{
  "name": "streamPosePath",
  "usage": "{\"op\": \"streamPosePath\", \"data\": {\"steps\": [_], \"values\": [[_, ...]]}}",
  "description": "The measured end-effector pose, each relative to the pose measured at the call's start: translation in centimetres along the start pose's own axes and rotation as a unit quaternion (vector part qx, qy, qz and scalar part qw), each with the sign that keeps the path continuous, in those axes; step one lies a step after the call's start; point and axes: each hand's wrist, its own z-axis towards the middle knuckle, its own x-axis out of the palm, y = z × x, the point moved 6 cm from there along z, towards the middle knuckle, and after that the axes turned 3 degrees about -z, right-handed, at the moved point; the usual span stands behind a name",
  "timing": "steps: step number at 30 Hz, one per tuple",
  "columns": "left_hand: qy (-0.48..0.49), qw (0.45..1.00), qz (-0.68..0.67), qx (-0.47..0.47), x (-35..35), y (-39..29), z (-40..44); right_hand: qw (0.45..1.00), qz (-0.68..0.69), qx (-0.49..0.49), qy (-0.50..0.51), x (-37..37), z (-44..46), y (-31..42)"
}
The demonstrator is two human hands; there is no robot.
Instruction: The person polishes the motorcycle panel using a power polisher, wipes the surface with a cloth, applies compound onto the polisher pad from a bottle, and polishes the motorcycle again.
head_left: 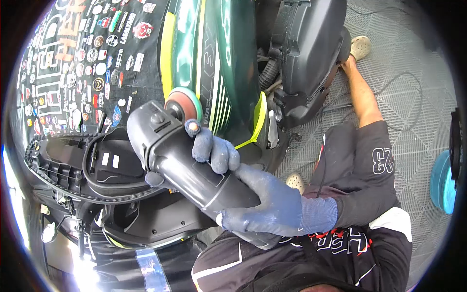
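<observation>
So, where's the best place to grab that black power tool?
I'd grip the black power tool by its long rear body, from the person's right: it looks slimmer than the head, lies away from the round pad, and the right hand fits around it.

Black power tool (182, 170) gripped two-handed; gloved right hand (272, 199) around its lower end, left hand (214, 151) partly hidden, nearer its head; tool's round pad (178, 103) beside green panel (212, 53), contact unclear; ribbed black part (58, 158) left of tool; blue container (441, 182) far right.
</observation>
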Motion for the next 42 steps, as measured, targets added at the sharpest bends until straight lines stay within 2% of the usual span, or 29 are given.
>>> {"op": "streamPosePath", "data": {"steps": [2,3,6,8,9,10,12,16,19,20,21,22,25,26,28,29,30,31,32,34,35,37,42], "values": [[-0.014,1.000,-0.010,0.012,-0.1,0.0,0.3,1.000,0.014,0.023,-0.001,-0.3,0.0,0.4],[-0.020,0.999,-0.018,0.017,0.0,0.1,0.6,0.997,0.063,0.034,0.007,-0.2,-0.2,1.0],[-0.036,0.998,-0.040,0.025,0.4,0.2,1.4,0.997,0.065,0.038,0.010,-0.3,-0.1,1.2],[-0.014,0.999,-0.046,0.013,0.5,0.1,1.7,0.994,0.091,0.054,0.023,-0.4,-0.3,2.0],[-0.042,0.998,-0.050,0.016,0.5,0.1,1.7,0.990,0.116,0.071,0.037,-0.2,-0.4,2.3],[-0.069,0.996,-0.054,0.019,0.5,0.0,1.8,0.990,0.114,0.070,0.038,-0.1,-0.3,2.4],[-0.063,0.997,-0.049,0.003,-0.1,-0.6,1.9,0.996,0.073,0.042,0.013,-0.3,-0.2,2.7],[-0.015,0.997,-0.066,-0.031,0.8,-1.1,3.9,0.995,0.095,0.000,-0.036,-0.2,0.1,3.8],[-0.119,0.991,0.010,-0.067,0.6,-1.3,4.9,0.995,0.091,0.044,-0.014,-0.5,0.2,4.3],[-0.119,0.991,0.009,-0.069,0.2,-1.2,5.2,0.997,0.071,0.001,-0.022,-0.7,0.4,4.7],[-0.057,0.996,-0.029,-0.061,0.0,-1.2,6.0,0.997,0.053,-0.044,-0.029,-0.9,0.6,5.2],[0.005,0.996,-0.067,-0.054,0.1,-1.4,6.6,0.997,0.056,-0.047,-0.030,-0.9,0.9,5.5],[-0.008,0.995,-0.084,-0.055,-0.3,-1.7,8.0,0.982,0.173,-0.070,-0.017,-0.8,1.8,6.5],[-0.008,0.994,-0.097,-0.049,-0.5,-1.8,8.5,0.982,0.174,-0.071,-0.017,-0.6,1.6,6.9],[-0.003,0.996,-0.084,-0.034,-1.5,-1.8,9.3,0.970,0.084,-0.208,-0.098,-1.1,0.4,9.4],[0.043,0.995,-0.083,-0.016,-0.5,-1.6,10.3,0.969,0.085,-0.209,-0.099,-1.1,0.4,9.3],[0.089,0.993,-0.082,0.004,0.2,-1.7,10.9,0.976,0.087,-0.181,-0.087,-1.1,0.6,8.8],[0.046,0.993,-0.109,0.003,-1.7,-1.8,10.1,0.981,0.090,-0.152,-0.074,-1.1,0.8,8.3],[0.045,0.993,-0.109,0.005,-2.1,-2.1,9.7,0.986,0.092,-0.122,-0.061,-1.2,1.0,7.7],[0.096,0.992,-0.073,-0.045,-1.0,-1.8,9.3,0.994,0.090,-0.060,-0.033,-1.1,1.2,6.6],[0.098,0.992,-0.072,-0.042,-0.5,-1.9,8.7,0.995,0.088,-0.030,-0.019,-1.0,1.2,6.1],[0.003,0.998,-0.055,-0.029,-0.1,-1.8,6.5,0.996,0.082,-0.014,-0.014,-0.5,0.8,5.4],[-0.029,0.998,-0.055,-0.007,-1.1,-1.4,1.2,1.000,0.014,0.020,-0.014,0.7,0.6,2.9]]}}
